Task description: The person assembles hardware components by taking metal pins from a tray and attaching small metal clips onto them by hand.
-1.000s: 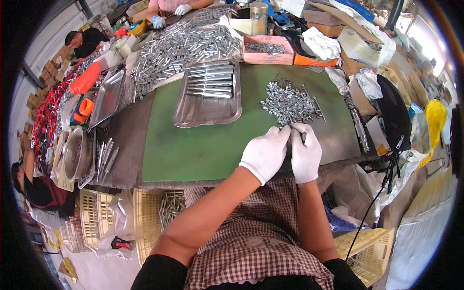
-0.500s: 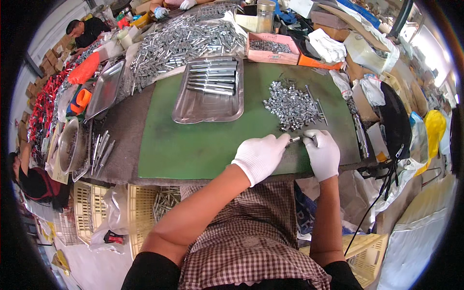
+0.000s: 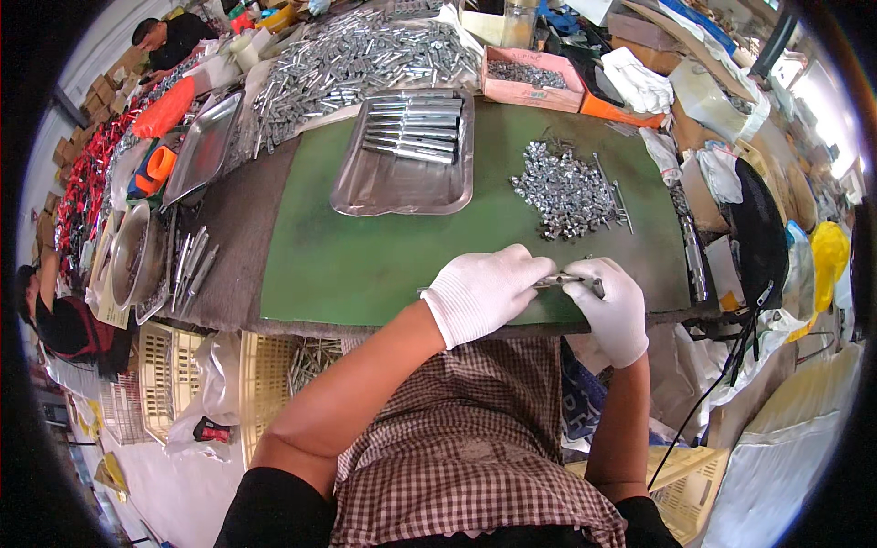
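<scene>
My left hand (image 3: 489, 290), in a white knit glove, is closed around a slim silver metal rod (image 3: 554, 280). One end of the rod pokes out left of the glove. My right hand (image 3: 610, 309), gloved the same way, pinches the rod's other end, and the fingertips of both hands almost meet there. Both hands are above the near edge of a green mat (image 3: 384, 265). Beyond them lies a pile of small shiny metal fittings (image 3: 566, 194), with thin metal pins (image 3: 621, 205) at its right side. A steel tray (image 3: 402, 194) holds several finished-looking metal rods (image 3: 416, 128).
A large heap of metal parts (image 3: 365, 68) covers the far side. A pink box (image 3: 533, 80) of small pieces stands at the back. On the left are another metal tray (image 3: 203, 151), a round bowl (image 3: 130, 256) and loose rods (image 3: 192, 265). A co-worker (image 3: 174, 41) sits far left.
My hands have come closer together, the left shifting slightly left and down. The rod's end now shows left of my left glove. The whole view has shifted slightly.
</scene>
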Motion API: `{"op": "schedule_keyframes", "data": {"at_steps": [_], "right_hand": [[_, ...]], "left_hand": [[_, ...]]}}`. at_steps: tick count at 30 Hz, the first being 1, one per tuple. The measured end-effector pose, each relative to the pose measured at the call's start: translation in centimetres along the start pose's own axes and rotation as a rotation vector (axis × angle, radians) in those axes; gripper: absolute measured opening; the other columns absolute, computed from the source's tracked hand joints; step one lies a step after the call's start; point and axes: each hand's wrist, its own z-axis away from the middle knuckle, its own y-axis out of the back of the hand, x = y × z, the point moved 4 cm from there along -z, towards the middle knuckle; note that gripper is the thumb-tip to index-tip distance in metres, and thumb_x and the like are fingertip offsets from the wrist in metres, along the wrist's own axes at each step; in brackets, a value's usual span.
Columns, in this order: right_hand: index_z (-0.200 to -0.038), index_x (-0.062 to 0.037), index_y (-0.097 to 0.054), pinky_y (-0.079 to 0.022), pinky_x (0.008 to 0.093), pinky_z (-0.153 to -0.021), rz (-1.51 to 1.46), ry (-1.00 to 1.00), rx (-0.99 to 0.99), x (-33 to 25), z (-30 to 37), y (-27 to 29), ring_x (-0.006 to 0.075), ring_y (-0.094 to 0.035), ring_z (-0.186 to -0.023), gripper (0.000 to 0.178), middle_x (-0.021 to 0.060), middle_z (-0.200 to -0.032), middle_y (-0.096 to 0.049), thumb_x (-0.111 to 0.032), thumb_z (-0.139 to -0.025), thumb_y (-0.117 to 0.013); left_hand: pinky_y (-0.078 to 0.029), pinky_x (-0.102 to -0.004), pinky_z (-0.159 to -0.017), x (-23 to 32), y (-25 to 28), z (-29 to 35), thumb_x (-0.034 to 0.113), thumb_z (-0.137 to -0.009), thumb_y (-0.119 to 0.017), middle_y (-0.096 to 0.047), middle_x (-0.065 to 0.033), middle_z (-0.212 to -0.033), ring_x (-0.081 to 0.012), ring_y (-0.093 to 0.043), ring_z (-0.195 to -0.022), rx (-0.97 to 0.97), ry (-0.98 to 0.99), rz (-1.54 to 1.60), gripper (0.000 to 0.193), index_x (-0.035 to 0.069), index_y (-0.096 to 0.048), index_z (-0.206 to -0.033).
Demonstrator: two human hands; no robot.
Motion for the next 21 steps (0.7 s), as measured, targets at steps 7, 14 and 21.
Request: {"op": "schedule_keyframes", "data": {"at_steps": [7, 14, 21], "right_hand": [[-0.095, -0.0056, -0.069, -0.051, 0.0302, -0.072, 0.054, 0.027, -0.029, 0.2, 0.3, -0.5, 0.0214, -0.065, -0.078, 0.017, 0.0095, -0.093, -0.066, -0.008, -0.078, -0.072], [-0.093, -0.0087, -0.067, -0.052, 0.0334, -0.069, 0.247, 0.196, 0.051, -1.0, 0.7, -1.3, 0.0218, -0.065, -0.076, 0.018, 0.0071, -0.097, -0.065, -0.010, -0.076, -0.072], [-0.092, -0.0045, -0.060, -0.046, 0.0222, -0.066, -0.112, -0.033, 0.176, 1.1, 1.3, 0.0, 0.0090, -0.055, -0.067, 0.015, 0.0026, -0.084, -0.062, 0.003, -0.080, -0.066]], "left_hand": [[-0.053, -0.0402, -0.059, 0.5, 0.2, 0.4, 0.022, -0.088, -0.060, -0.058, -0.0080, -0.078, -0.0286, -0.064, -0.066, 0.003, -0.033, -0.139, 0.021, 0.019, -0.060, -0.108], [-0.053, -0.0424, -0.056, 1.2, -0.7, 0.5, 0.023, -0.089, -0.058, -0.056, -0.0104, -0.082, -0.0297, -0.064, -0.063, -0.045, 0.079, -0.148, 0.014, 0.018, -0.059, -0.101], [-0.052, -0.0455, -0.057, 1.0, -0.5, 0.4, 0.027, -0.093, -0.053, -0.055, -0.0141, -0.083, -0.0333, -0.063, -0.067, -0.195, 0.198, -0.154, 0.015, 0.017, -0.059, -0.103]]}}
